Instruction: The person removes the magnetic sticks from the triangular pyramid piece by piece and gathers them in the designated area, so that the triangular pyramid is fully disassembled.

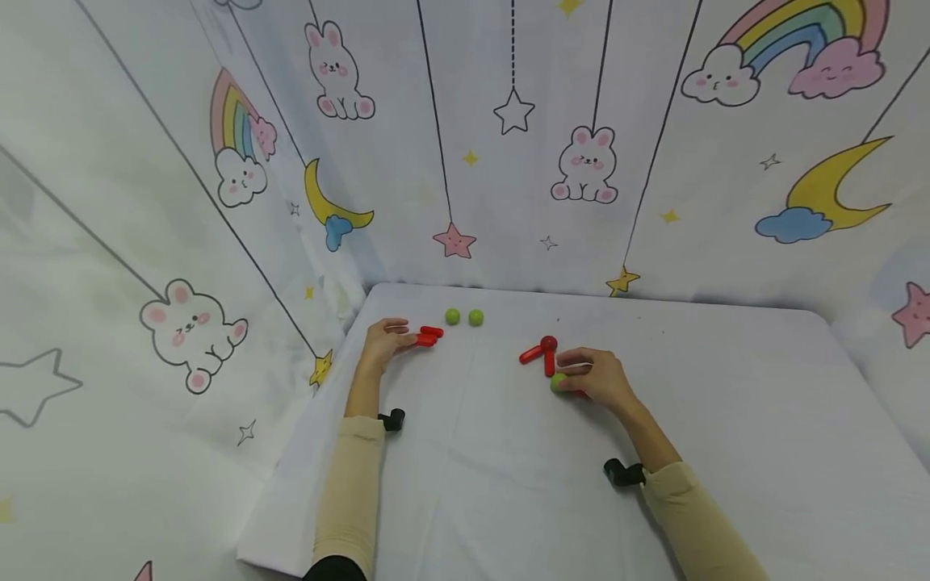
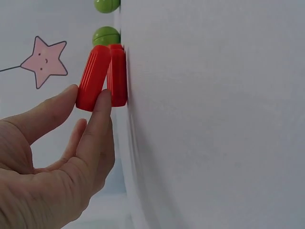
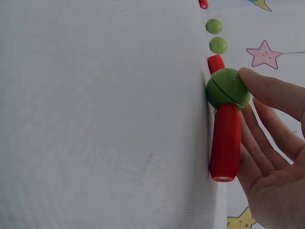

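Between thumb and fingers the left hand [image 1: 387, 343] [image 2: 62, 162] pinches a red ribbed rod [image 1: 425, 340] [image 2: 94, 78], tilted in the left wrist view. Right beside it is another red rod [image 1: 432, 331] [image 2: 117, 76]. The right hand [image 1: 599, 379] [image 3: 276, 157] holds a green ball [image 1: 558, 382] [image 3: 228, 89] with thumb and fingers. A red rod [image 3: 225, 143] meets this ball, and in the head view its end peeks out under the hand. Beyond the green ball, two red rods [image 1: 532, 354] [image 1: 549, 363] meet a red ball [image 1: 549, 344].
Two green balls [image 1: 453, 316] [image 1: 475, 318] sit near the back edge of the white table [image 1: 508, 484], between the hands and farther back. A patterned cloth [image 1: 407, 161] hangs behind the table and on its left side.
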Motion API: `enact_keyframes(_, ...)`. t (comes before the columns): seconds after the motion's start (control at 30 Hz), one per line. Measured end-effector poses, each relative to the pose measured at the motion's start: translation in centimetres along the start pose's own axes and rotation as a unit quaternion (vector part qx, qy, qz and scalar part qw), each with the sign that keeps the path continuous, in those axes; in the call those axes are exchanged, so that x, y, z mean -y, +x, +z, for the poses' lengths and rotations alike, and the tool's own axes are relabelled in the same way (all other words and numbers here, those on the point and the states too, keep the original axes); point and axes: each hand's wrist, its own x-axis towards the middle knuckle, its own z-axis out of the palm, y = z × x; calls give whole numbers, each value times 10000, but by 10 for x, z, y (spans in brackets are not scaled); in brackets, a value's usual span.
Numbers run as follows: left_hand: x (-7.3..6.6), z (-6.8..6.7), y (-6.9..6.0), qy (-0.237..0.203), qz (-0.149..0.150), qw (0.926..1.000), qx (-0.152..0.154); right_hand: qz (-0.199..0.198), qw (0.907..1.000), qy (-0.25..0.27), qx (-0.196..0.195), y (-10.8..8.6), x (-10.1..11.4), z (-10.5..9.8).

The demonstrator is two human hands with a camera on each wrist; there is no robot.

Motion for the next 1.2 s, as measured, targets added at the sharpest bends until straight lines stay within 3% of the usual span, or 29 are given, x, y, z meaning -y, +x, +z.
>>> enact_keyframes(0.2, 5, 3, 7, 408, -55, 9990, -149, -62, 9999, -100, 5, 1, -1, -1)
enact_keyframes(0.43, 5, 5, 8, 521, -220, 9981, -244, -16, 9999, -142, 11, 2, -2, 3)
enact_keyframes(0.5, 4, 6, 8, 737, -185, 9966, -322, -29, 9999, -133, -18, 2, -2, 4)
enact_keyframes(0.67, 5, 6, 10, 1668, -22, 9841, -610, -39, 9999, -143, -49, 1, -1, 3)
enact_keyframes(0.8, 4, 9, 10, 2075, 43, 9757, -706, -64, 9996, -265, -32, 2, -1, 3)
enact_keyframes(1.0, 4, 11, 6, 2220, 197, 9716, -790, -44, 9988, -476, -51, 1, 1, 3)
enact_keyframes(1.2, 0, 14, 2, 2077, 661, 9715, -929, -92, 9964, -835, -125, 0, 1, 4)
